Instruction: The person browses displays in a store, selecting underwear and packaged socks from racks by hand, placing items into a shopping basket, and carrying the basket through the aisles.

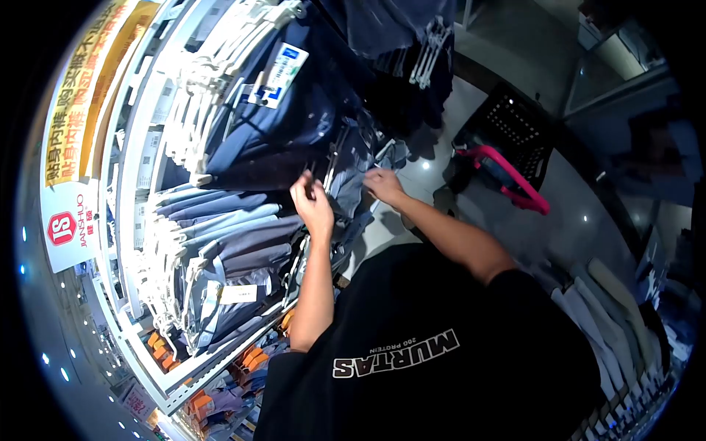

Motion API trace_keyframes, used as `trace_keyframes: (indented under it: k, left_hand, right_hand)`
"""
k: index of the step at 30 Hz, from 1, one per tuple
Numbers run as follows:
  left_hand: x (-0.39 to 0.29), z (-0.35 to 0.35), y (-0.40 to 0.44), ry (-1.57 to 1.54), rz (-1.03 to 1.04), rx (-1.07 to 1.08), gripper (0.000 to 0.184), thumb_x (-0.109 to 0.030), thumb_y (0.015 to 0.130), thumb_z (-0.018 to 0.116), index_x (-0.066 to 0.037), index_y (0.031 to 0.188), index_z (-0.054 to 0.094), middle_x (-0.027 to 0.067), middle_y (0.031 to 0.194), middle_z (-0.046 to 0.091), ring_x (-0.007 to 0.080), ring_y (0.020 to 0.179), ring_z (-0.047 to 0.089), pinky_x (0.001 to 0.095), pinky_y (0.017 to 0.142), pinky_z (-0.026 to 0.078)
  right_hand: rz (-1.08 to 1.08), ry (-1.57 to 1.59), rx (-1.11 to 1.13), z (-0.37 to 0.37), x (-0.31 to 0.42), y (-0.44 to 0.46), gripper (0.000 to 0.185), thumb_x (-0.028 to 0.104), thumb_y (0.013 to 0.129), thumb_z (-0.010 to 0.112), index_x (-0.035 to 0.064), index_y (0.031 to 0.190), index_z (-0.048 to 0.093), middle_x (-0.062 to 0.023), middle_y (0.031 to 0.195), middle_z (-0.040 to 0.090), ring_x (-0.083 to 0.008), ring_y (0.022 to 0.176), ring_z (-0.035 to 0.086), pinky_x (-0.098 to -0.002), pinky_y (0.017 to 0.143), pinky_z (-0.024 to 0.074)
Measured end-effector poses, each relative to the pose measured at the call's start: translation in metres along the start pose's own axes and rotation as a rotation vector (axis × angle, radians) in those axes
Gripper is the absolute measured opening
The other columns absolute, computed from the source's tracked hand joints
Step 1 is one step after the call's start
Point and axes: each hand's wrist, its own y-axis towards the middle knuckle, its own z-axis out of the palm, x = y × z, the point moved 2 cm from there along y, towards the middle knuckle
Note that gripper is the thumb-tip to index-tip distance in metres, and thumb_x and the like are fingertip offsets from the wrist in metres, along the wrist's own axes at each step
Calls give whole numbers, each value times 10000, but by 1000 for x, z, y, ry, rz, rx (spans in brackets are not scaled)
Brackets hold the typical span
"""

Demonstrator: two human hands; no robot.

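- Left hand (pixel 313 206) was by dark clothes (pixel 265 170), fingers curled, grip impossible to tell
- Right hand (pixel 384 185) was by grey-blue clothes (pixel 351 185), fingers bent, grip likewise unclear

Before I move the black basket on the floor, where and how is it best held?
Probably grip the middle of the pink handle from above with your right hand, the nearer one: this long handle is uncovered and stands out from the black basket.
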Motion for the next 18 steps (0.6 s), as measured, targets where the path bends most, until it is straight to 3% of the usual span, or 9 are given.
trace_keyframes:
  k: [2, 4, 5, 7, 10, 12, 15, 18]
  left_hand:
    - [0, -8, -22, -68, -59, 6, 158, -62, 958, 604, 17, 1094, 620, 67, 987, 567, 116, 779, 487, 259, 688, 428]
    - [-5, -6, -46, -161, -132, 76, 132, -82, 971, 601, -6, 1076, 630, 1, 889, 553, 55, 726, 467, 205, 630, 400]
    - [-13, -4, -61, -218, -253, 167, 141, -92, 971, 607, -14, 1085, 636, -28, 831, 542, 41, 710, 468, 189, 618, 400]
    - [-19, 8, -91, -290, -261, 307, 148, -80, 969, 620, -28, 1106, 644, -48, 787, 553, 39, 695, 473, 191, 629, 403]
    - [-31, 26, -126, -384, -299, 585, 197, -104, 959, 652, -14, 1134, 655, -28, 808, 606, 31, 696, 500, 212, 611, 428]
    - [-32, 35, -127, -378, -288, 757, 214, -132, 956, 661, 1, 1123, 662, 4, 803, 626, 60, 700, 544, 226, 633, 457]
    - [-44, 28, -114, -276, -281, 740, 239, -162, 948, 661, 4, 1121, 672, 59, 857, 685, 110, 720, 590, 264, 681, 491]
    - [-41, 25, -110, -205, -276, 680, 259, -195, 935, 658, -4, 1108, 682, 98, 861, 698, 162, 720, 614, 308, 694, 501]
  right_hand:
    - [141, 91, -32, -25, 13, -25, 186, 88, 889, 694, 5, 1050, 652, -64, 790, 657, -123, 615, 615, -252, 520, 488]
    - [144, 133, -81, -38, 33, -34, 168, 97, 887, 688, 15, 1028, 646, -53, 770, 656, -111, 590, 595, -250, 492, 463]
    - [88, 163, -63, -37, 52, -37, 152, 83, 902, 668, 6, 1030, 639, -52, 773, 655, -106, 589, 589, -246, 492, 459]
    - [-82, 177, 7, -30, 110, -48, 126, 65, 946, 628, -4, 1051, 633, -47, 786, 650, -97, 609, 590, -241, 500, 448]
    - [-308, 125, 148, -5, 220, -72, 171, 135, 969, 652, 11, 1087, 659, -17, 828, 655, -89, 697, 617, -240, 644, 515]
    - [-425, 120, 256, 17, 283, -86, 199, 154, 977, 655, 12, 1116, 663, -24, 845, 662, -93, 723, 633, -239, 674, 522]
    - [-498, 120, 393, 51, 348, -100, 246, 170, 980, 658, 6, 1163, 658, -58, 926, 685, -127, 746, 660, -273, 695, 553]
    - [-432, 180, 424, 89, 378, -103, 379, 169, 978, 659, -26, 1288, 559, -96, 1006, 669, -165, 772, 690, -307, 699, 590]
